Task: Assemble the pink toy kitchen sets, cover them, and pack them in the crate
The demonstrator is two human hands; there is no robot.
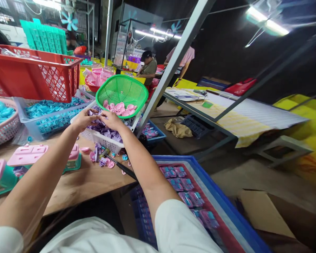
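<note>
My left hand [84,119] and my right hand [111,119] are close together over a white basket [113,144] heaped with small purple plastic pieces [102,130]. The fingers of both hands are bent inward and nearly meet. What they pinch is too small and partly hidden to make out. Just beyond my right hand, a green basket [127,84] sits tilted, with pink plastic pieces [121,108] gathered at its lower side. On the table in front of the white basket lie loose pink and purple pieces [101,160] and a tool with a black handle [126,170].
A red crate [34,77] stands at left above a clear bin [31,121] of blue pieces. Pink-lidded boxes [28,155] stand on the table [81,186]. A blue tray [197,165] of packed pieces is at my right, near a slanted metal post [173,66]. Two people are farther back.
</note>
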